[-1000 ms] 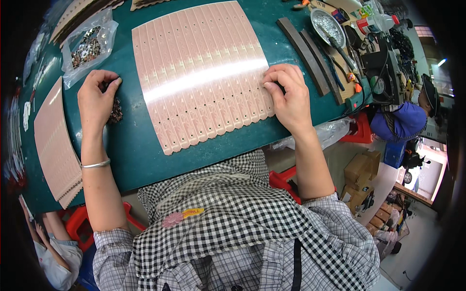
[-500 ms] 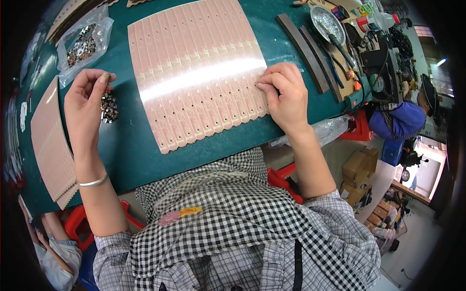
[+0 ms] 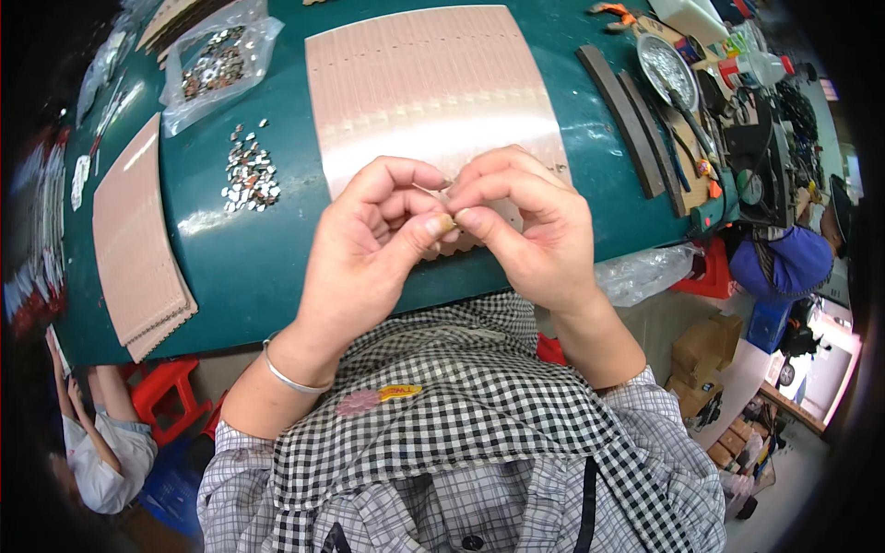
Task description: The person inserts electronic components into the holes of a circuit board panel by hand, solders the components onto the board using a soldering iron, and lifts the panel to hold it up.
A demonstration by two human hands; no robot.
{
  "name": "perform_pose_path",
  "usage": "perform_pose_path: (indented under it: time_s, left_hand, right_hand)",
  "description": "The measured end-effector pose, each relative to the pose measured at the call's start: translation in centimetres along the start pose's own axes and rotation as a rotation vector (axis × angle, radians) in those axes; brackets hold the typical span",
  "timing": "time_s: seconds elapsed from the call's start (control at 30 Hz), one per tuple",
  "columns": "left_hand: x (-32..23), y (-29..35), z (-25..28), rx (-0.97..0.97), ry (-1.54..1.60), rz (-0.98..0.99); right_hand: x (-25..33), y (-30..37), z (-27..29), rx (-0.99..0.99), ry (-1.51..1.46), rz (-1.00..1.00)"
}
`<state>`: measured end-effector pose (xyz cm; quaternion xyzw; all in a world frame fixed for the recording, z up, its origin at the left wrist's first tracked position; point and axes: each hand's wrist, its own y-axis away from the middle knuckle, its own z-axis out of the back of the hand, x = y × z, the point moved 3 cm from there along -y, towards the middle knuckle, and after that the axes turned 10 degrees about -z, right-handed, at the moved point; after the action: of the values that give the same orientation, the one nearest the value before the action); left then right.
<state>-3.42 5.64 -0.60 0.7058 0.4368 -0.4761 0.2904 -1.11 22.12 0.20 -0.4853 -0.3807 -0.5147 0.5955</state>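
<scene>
A pink patterned sheet with a scalloped near edge lies in front of me. Over its near part my left hand and my right hand meet fingertip to fingertip. Both are closed in a pinch, and whatever lies between the tips is too small to name. My fingers hide much of the sheet's near edge. To the left of the sheet a loose scatter of small shiny pieces rests on the green table. Behind it, a clear plastic bag holds more such pieces.
A stack of similar pink sheets lies at the left. On the right are dark metal bars, a metal bowl and a plastic bottle. Below the table stands a red stool. Other people sit at lower left and far right.
My left hand has moved right, away from the shiny pieces, to meet my right hand, which has come left off the sheet's right edge. The whole view has shifted slightly.
</scene>
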Motion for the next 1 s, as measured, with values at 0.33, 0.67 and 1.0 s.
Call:
perform_pose_path:
  time_s: [0.33,0.67,1.0]
  left_hand:
    - [0.3,0.1,1.0,0.035,-0.081,0.004]
    - [-2.7,-6.7,16.1,-0.210,-1.520,-0.299]
    - [-3.9,-4.4,13.5,-0.313,-1.364,-0.165]
  right_hand:
    - [-0.3,-0.1,-0.1,0.150,0.081,0.030]
    - [-3.7,0.6,6.3,-0.195,0.585,-0.032]
    - [-4.8,0.9,7.0,-0.152,0.683,0.000]
